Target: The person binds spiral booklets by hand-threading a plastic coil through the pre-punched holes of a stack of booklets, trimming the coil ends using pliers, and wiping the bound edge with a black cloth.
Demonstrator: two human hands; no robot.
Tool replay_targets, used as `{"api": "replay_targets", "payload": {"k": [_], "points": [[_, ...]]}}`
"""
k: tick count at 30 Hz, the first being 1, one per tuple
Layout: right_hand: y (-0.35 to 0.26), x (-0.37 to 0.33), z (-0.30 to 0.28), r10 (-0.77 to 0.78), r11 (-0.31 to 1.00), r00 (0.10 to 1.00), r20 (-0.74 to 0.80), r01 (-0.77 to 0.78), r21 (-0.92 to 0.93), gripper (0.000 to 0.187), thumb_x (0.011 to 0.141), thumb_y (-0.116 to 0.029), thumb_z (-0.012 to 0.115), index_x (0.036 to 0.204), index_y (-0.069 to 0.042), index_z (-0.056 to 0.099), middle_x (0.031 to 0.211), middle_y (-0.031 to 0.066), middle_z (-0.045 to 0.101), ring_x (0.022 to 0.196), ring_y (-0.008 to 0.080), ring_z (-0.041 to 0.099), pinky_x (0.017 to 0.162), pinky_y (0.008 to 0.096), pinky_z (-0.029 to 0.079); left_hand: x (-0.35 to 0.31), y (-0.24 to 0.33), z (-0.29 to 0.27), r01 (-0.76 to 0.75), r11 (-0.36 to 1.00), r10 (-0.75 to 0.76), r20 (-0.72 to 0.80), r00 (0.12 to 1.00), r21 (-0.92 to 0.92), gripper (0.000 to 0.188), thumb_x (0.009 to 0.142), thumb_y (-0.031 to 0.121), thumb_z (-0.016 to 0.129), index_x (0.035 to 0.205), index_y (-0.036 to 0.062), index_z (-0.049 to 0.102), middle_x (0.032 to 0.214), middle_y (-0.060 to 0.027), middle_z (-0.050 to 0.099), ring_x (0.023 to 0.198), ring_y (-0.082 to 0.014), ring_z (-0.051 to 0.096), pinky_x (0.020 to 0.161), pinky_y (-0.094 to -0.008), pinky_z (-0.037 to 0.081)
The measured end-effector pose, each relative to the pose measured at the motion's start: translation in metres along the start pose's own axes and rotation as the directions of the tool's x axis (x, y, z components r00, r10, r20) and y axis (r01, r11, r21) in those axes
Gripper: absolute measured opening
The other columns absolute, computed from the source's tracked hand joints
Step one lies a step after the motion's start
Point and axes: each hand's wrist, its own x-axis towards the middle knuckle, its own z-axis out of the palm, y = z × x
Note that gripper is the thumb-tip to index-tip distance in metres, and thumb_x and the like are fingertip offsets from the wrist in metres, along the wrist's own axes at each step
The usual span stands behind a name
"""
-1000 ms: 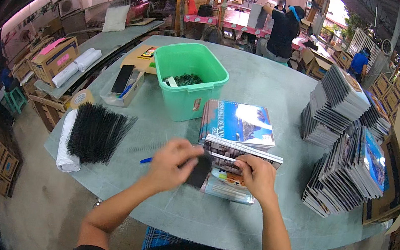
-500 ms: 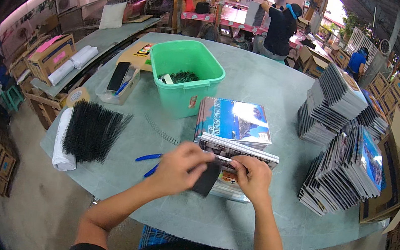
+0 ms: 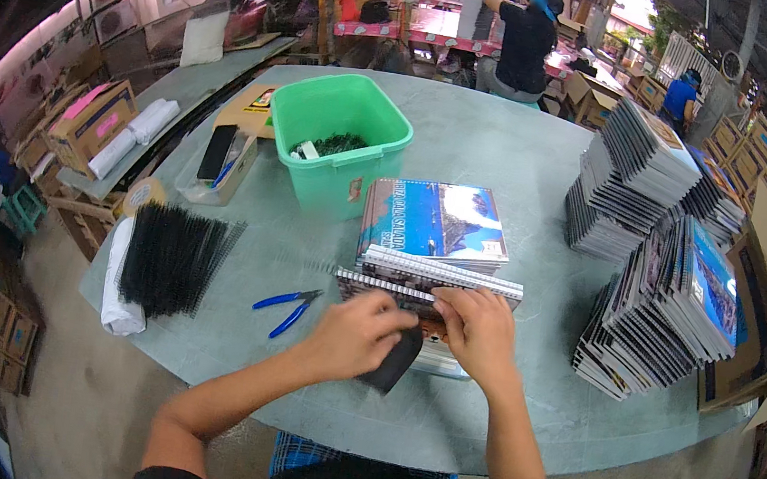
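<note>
My left hand (image 3: 352,336), slightly blurred, has its fingers curled at the punched edge of a notebook (image 3: 488,286) standing on its side. A black flat, flexible piece (image 3: 394,363) hangs from under those fingers. Along the notebook's edge runs a thin wire coil (image 3: 378,284), its free left end smeared by motion. With thumb and fingers my right hand (image 3: 479,333) pinches the notebook near the middle of that edge. Beneath my hands lie more notebooks, mostly covered. Behind them sits a stack of blue-covered notebooks (image 3: 448,223). Blue-handled pliers (image 3: 289,309) lie to the left.
Black coils (image 3: 175,262) lie piled on a white roll at left. A green bin (image 3: 334,176) holds dark scraps, beside a plastic tray (image 3: 219,172) with a phone. Tall stacks of bound notebooks (image 3: 656,321) and an open carton (image 3: 762,315) stand at right. Two people work farther back.
My left hand has shifted slightly along the notebook's edge, and coil now shows between the hands there. The coil's free end, clear before, is blurred. The pliers are more fully visible.
</note>
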Motion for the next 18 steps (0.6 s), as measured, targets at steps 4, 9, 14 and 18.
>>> {"api": "replay_targets", "payload": {"k": [4,9,14,18], "points": [[0.023,-0.01,-0.021,0.257,0.885,0.954,0.157,-0.297,0.357,0.013,0.077,-0.014,0.067,0.084,-0.004,0.065,0.078,0.0072,0.065,0.072,0.0204,0.061,0.067,0.032,0.046,0.022,0.013,-0.018,0.049,0.998,-0.063,-0.406,0.912,-0.045,0.027,0.071,0.007,0.067,0.097,0.0087,0.065,0.089,-0.0109,0.058,0.084,-0.0272,0.058,0.076,-0.0344,0.047],[0.048,-0.03,0.007,0.467,0.37,0.856,0.221,-0.417,0.83,0.018,0.08,-0.011,0.068,0.093,0.002,0.064,0.085,0.0053,0.065,0.078,0.0109,0.059,0.07,0.0248,0.047,0.025,0.012,-0.009,0.041,0.999,-0.036,-0.282,0.959,0.009,0.024,0.072,0.007,0.067,0.096,0.009,0.065,0.089,-0.0101,0.057,0.087,-0.0256,0.057,0.077,-0.034,0.046],[0.043,-0.032,0.011,0.463,0.303,0.853,0.241,-0.407,0.862,0.019,0.081,-0.01,0.067,0.096,0.001,0.064,0.089,0.0063,0.066,0.078,0.0084,0.059,0.071,0.0229,0.048,0.02,0.011,0.013,-0.058,0.995,0.047,0.143,0.989,0.076,0.024,0.074,0.004,0.065,0.097,0.0067,0.063,0.089,-0.0086,0.056,0.086,-0.0235,0.058,0.074,-0.0332,0.047],[0.046,-0.037,0.009,0.462,0.313,0.854,0.237,-0.407,0.858,0.02,0.082,-0.011,0.067,0.098,0.001,0.064,0.089,0.0062,0.066,0.078,0.0096,0.059,0.071,0.0235,0.047,0.043,0.035,-0.01,0.041,0.976,-0.145,-0.494,0.857,-0.214,0.022,0.075,0.004,0.063,0.097,0.0044,0.063,0.092,-0.0087,0.057,0.082,-0.023,0.059,0.073,-0.0339,0.047]]}}
